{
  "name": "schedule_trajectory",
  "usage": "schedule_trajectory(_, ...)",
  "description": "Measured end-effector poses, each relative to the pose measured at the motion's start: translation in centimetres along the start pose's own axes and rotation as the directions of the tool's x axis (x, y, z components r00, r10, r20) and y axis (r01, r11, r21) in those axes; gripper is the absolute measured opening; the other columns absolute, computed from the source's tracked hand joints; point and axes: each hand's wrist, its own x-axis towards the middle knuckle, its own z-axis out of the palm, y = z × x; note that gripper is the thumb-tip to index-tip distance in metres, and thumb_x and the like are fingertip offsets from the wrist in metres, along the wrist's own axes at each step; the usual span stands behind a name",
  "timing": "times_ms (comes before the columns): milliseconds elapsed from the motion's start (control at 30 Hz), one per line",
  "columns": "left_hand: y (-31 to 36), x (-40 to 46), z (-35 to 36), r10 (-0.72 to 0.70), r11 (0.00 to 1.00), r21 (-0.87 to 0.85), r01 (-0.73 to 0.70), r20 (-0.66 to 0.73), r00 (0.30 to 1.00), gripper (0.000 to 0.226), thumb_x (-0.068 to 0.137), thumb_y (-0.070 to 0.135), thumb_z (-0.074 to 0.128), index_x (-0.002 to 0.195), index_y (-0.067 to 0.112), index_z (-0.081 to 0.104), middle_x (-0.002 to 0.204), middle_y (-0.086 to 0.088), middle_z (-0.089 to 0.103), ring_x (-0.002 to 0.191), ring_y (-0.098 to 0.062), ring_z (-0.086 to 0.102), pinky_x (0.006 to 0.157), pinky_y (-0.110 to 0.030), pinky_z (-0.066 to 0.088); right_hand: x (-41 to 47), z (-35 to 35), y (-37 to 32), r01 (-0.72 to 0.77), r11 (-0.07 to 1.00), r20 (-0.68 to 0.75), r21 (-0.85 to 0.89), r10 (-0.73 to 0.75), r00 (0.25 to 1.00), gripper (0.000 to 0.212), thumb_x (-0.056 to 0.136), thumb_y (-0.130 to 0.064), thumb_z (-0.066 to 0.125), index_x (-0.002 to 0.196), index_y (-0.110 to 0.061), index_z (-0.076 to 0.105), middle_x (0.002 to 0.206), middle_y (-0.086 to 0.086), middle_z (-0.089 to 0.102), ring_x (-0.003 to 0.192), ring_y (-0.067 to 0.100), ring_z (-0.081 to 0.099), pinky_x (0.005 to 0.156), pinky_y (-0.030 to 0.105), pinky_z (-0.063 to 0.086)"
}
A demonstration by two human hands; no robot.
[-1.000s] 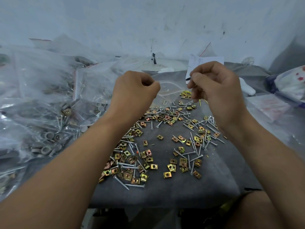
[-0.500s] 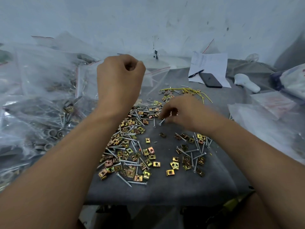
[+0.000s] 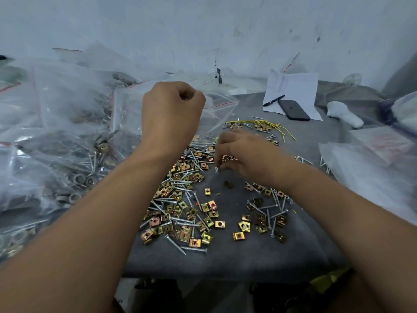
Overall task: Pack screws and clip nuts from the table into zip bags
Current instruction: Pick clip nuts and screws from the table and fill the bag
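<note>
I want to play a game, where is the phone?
The black phone lies at the table's far right, on the white paper, beside a pen.

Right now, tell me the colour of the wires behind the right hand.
Yellow. The wires show best in the head view, behind the right hand.

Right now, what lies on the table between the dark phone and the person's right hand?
In the head view, yellow wires with a few screws and clip nuts lie between the phone and the right hand.
</note>
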Motion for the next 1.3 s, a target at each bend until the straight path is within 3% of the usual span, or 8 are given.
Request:
schedule_trajectory(200,-0.2,0.0,0.0,-0.020,1.000,-0.014,0.020,0.003,1.000,0.024,0.098,0.023,0.064,0.086,0.008,0.079,0.077,-0.008,0.075,0.078,-0.033,0.073,0.070,-0.052,0.061,0.3,0.4,-1.2,0.056,0.997,0.049,-0.054,-0.053,0.997,0.012,0.099,-0.018,0.064,0.109,-0.025,0.066,0.117,-0.009,0.062,0.113,0.015,0.053,0.094,0.038,0.049)
schedule_trajectory(500,-0.4,0.1,0.1,-0.023,1.000,-0.012,0.023,0.010,1.000,0.024,0.098,0.024,0.065,0.086,0.009,0.079,0.077,-0.009,0.075,0.079,-0.035,0.072,0.070,-0.053,0.061,0.3,0.6,-1.1,-0.020,0.994,0.050,-0.110,0.026,0.998,0.013,0.101,-0.032,0.062,0.112,-0.028,0.066,0.116,-0.007,0.057,0.114,0.013,0.046,0.101,0.031,0.038)
schedule_trajectory(633,-0.3,0.1,0.0,-0.010,1.000,-0.005,0.010,0.018,1.000,0.024,0.098,0.025,0.065,0.086,0.011,0.079,0.077,-0.006,0.075,0.078,-0.032,0.073,0.072,-0.052,0.061,-0.8,-1.4,-1.1,-0.069,0.939,-0.147,0.336,0.125,0.981,0.006,0.102,-0.022,0.063,0.107,-0.021,0.061,0.101,-0.009,0.062,0.093,0.007,0.055,0.084,0.024,0.046)
schedule_trajectory(733,0.1,-0.3,0.3,0.057,0.998,0.014,-0.057,0.036,0.998,0.021,0.100,0.028,0.066,0.086,0.017,0.079,0.074,0.003,0.075,0.073,-0.020,0.073,0.073,-0.045,0.062,-1.9,-3.2,-1.4,-0.003,0.853,-0.432,0.522,0.268,0.861,0.008,0.099,-0.017,0.068,0.106,-0.020,0.065,0.095,-0.011,0.067,0.090,0.005,0.063,0.079,0.015,0.049)
schedule_trajectory(800,0.6,-0.7,0.6,0.109,0.993,0.037,-0.111,0.058,0.992,0.021,0.100,0.030,0.066,0.086,0.021,0.079,0.070,0.008,0.072,0.068,-0.011,0.071,0.069,-0.038,0.061,-2.6,-3.8,-1.6,-0.002,0.874,-0.553,0.486,0.310,0.774,0.009,0.098,-0.017,0.069,0.107,-0.020,0.069,0.096,-0.011,0.069,0.092,0.006,0.064,0.080,0.014,0.049)
schedule_trajectory(900,1.1,-1.1,1.0,0.161,0.982,0.082,-0.169,0.089,0.983,0.017,0.098,0.032,0.067,0.089,0.025,0.080,0.070,0.014,0.071,0.067,-0.003,0.067,0.066,-0.030,0.057,-3.1,-4.3,-1.4,-0.077,0.952,-0.644,0.295,0.258,0.720,0.012,0.097,-0.016,0.069,0.109,-0.017,0.073,0.100,-0.005,0.068,0.095,0.009,0.059,0.085,0.015,0.044)
schedule_trajectory(1100,1.6,-1.7,1.0,0.242,0.962,0.099,-0.254,0.119,0.963,0.016,0.098,0.030,0.066,0.090,0.026,0.079,0.078,0.014,0.072,0.073,-0.003,0.067,0.074,-0.035,0.058,-2.8,-4.7,-1.0,-0.156,0.988,-0.584,0.006,0.130,0.801,0.015,0.095,-0.027,0.073,0.108,-0.023,0.078,0.103,-0.006,0.075,0.101,0.022,0.061,0.090,0.043,0.046)
schedule_trajectory(1300,1.5,-1.6,1.2,0.249,0.960,0.095,-0.262,0.134,0.959,0.017,0.098,0.030,0.066,0.092,0.025,0.080,0.075,0.014,0.072,0.072,-0.003,0.067,0.073,-0.035,0.057,-1.8,-4.6,-1.6,-0.212,0.976,-0.617,0.053,0.199,0.762,0.024,0.089,-0.039,0.077,0.106,-0.024,0.068,0.090,-0.014,0.074,0.096,0.016,0.064,0.090,0.040,0.048)
